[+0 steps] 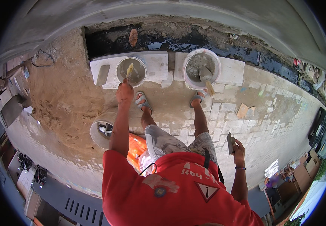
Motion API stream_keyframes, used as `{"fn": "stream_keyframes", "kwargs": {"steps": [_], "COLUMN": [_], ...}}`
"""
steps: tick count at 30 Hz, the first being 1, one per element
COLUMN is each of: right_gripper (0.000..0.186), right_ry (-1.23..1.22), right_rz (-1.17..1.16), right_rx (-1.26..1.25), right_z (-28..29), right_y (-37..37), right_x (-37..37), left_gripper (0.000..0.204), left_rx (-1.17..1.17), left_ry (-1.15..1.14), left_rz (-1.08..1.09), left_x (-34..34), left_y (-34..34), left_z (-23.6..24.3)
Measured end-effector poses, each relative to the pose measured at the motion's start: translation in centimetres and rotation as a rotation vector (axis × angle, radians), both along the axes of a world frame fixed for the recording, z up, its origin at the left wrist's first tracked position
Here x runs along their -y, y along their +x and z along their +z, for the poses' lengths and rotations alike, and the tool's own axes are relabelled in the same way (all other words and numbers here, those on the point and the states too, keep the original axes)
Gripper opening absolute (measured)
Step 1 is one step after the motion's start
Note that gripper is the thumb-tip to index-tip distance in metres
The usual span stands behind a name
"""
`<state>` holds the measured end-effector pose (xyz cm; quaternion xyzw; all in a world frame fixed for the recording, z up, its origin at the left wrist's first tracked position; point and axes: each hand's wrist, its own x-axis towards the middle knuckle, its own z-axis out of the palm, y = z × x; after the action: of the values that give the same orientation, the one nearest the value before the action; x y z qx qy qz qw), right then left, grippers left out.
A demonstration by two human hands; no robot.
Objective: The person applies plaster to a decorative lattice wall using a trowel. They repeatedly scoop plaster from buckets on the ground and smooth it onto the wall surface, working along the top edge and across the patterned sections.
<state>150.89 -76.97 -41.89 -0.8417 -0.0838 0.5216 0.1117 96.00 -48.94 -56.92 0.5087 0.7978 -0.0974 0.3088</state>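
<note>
My left hand (125, 92) is closed around what looks like a brush (129, 69) with a pale yellow end, held over a bucket (143, 80) of greyish water. My right hand (239, 153), out to the right at waist height, grips a flat plastering trowel (230, 143) with a dark blade. In front of my right foot stands a white bucket (218, 67) of wet grey mortar (197, 63). A pointed trowel (205, 74) rests in that mortar, its wooden handle leaning over the near rim.
Both buckets stand on pale slabs (157, 62) beside a ditch of dark water (238, 52). Sand (65, 113) is heaped at the left. Another bucket (95, 137) with items inside and an orange sack (136, 147) are near my left leg. Broken tile (242, 110) lies on the paving.
</note>
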Motion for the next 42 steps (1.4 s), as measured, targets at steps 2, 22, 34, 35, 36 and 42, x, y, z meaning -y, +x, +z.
{"fn": "stream_keyframes", "kwargs": {"steps": [2,22,34,35,36,42], "right_gripper": [0.04,0.038,0.042,0.042,0.043,0.05], "right_ry": [-0.001,0.017,0.005,-0.024,0.024,0.224], "right_rz": [-0.013,-0.024,-0.133,-0.15,-0.199,-0.19], "right_rx": [0.019,0.041,0.091,0.1,0.077,-0.289], "right_z": [0.0,-0.6,0.5,0.1,-0.3,-4.9], "right_y": [-0.9,-1.4,3.0,2.9,2.1,-1.5], "right_x": [1.0,1.4,6.7,6.9,6.2,-3.4], "left_gripper": [0.038,0.055,0.056,0.055,0.053,0.043], "left_rx": [-0.055,0.302,0.293,0.318,0.342,0.16], "left_ry": [-0.111,0.359,0.171,0.218,0.267,0.492], "left_rz": [-0.062,-0.497,-0.522,-0.424,-0.328,-0.022], "left_x": [-2.1,9.4,1.6,2.0,2.9,4.1], "left_y": [-1.9,10.4,24.8,23.7,22.1,10.8], "left_z": [-2.4,1.3,-8.3,-7.0,-5.2,0.1]}}
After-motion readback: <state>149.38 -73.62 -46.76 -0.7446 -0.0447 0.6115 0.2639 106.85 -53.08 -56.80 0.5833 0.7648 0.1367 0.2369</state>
